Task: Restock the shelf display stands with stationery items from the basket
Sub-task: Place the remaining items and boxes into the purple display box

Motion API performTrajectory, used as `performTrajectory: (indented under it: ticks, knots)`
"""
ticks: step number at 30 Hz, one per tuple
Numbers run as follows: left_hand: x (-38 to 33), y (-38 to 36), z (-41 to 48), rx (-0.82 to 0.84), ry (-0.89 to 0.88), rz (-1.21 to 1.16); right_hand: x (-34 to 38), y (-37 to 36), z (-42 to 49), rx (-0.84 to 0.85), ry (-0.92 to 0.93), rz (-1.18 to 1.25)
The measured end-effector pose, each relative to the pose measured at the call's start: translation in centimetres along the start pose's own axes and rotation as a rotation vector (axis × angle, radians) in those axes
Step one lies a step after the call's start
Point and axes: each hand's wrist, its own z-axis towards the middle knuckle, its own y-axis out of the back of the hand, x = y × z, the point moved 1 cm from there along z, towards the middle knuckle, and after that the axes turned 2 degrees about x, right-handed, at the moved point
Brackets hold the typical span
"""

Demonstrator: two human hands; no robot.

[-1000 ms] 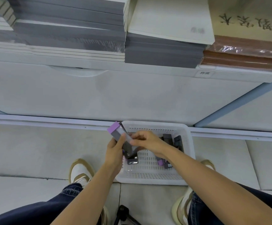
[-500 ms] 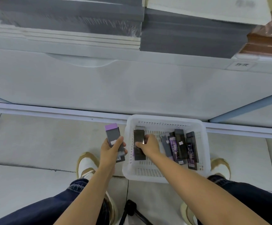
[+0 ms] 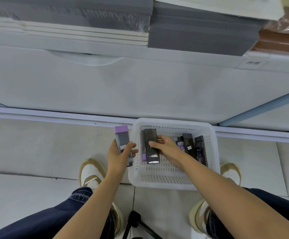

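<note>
A white perforated basket (image 3: 173,182) stands on the floor tiles below the shelf. My left hand (image 3: 118,156) holds a dark box with a purple top (image 3: 122,139) just left of the basket. Inside the basket, my right hand (image 3: 166,147) grips a dark rectangular box (image 3: 151,138) near the left wall, thumb on its front face. A slim purple-ended item (image 3: 143,156) lies beside that box. Several more dark boxes (image 3: 192,145) lean at the basket's right side.
Stacks of grey and cream notebooks (image 3: 88,19) and brown ones (image 3: 283,37) fill the shelf above. A white cabinet front (image 3: 123,87) runs beneath it. My shoes (image 3: 90,171) flank the basket, and a black tripod leg (image 3: 135,221) sits between my knees.
The view has dipped and closed in on the basket. My right hand has moved from the box my left hand holds into the basket and taken hold of a dark box there.
</note>
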Motion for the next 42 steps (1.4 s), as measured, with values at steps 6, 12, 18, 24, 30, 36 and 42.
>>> performTrajectory:
  ticks: [6, 12, 18, 24, 30, 36, 42]
  knots:
    - [-1.4, -1.7, -0.3, 0.028, 0.068, -0.135, 2.5, -0.7, -1.8, 0.178, 0.048, 0.064]
    - [-3.6, -1.5, -1.3, 0.159, -0.014, -0.301, 3.9, -1.4, -3.3, 0.14, 0.177, -0.011]
    - [-5.8, -1.5, -2.5, 0.142, -0.121, -0.328, 6.1, -2.5, -6.1, 0.166, 0.266, 0.047]
    - [-8.2, -1.1, -4.3, 0.245, -0.135, -0.382, 8.5, -3.5, -9.1, 0.173, 0.389, 0.026]
    - [-11.0, -0.8, -6.2, 0.247, -0.068, -0.541, 11.1, -4.2, -12.1, 0.159, 0.456, -0.021]
    - [-15.6, 0.4, -7.8, 0.169, -0.144, -0.538, 15.9, -5.1, -15.7, 0.144, 0.595, 0.01]
    - [-21.8, 2.4, -9.8, 0.089, -0.235, -0.545, 21.0, -6.8, -20.0, 0.146, 0.75, -0.135]
